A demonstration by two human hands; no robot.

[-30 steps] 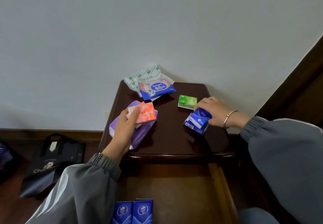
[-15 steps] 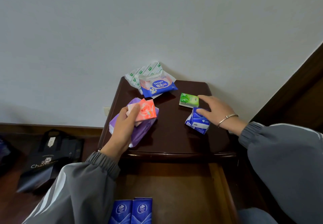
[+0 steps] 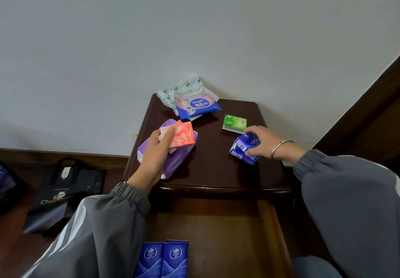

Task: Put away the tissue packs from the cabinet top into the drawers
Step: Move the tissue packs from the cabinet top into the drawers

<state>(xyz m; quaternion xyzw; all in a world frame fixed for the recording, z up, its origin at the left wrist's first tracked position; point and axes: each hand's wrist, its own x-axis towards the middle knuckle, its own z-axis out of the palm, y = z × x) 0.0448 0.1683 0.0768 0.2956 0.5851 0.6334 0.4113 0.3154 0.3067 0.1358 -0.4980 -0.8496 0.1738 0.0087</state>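
Observation:
On the dark wooden cabinet top (image 3: 212, 169), my left hand (image 3: 155, 154) grips a pink-orange tissue pack (image 3: 184, 135) that lies over a larger purple pack (image 3: 177, 158). My right hand (image 3: 263, 141) curls its fingers around the small blue tissue packs (image 3: 243, 150) near the right side. A green pack (image 3: 234, 122) lies just behind that hand. At the back stand a blue and pink wipes pack (image 3: 195, 105) and a white pack with green print (image 3: 173, 89). Two blue packs (image 3: 162, 260) lie in the open drawer (image 3: 266, 223) below.
A black paper bag (image 3: 65, 193) stands on the floor left of the cabinet. A dark wooden door frame (image 3: 368, 113) rises at the right. The white wall is directly behind the cabinet.
My right hand reached toward the green pack, then came back and closed over the blue packs. My left hand has kept its hold on the pink-orange pack.

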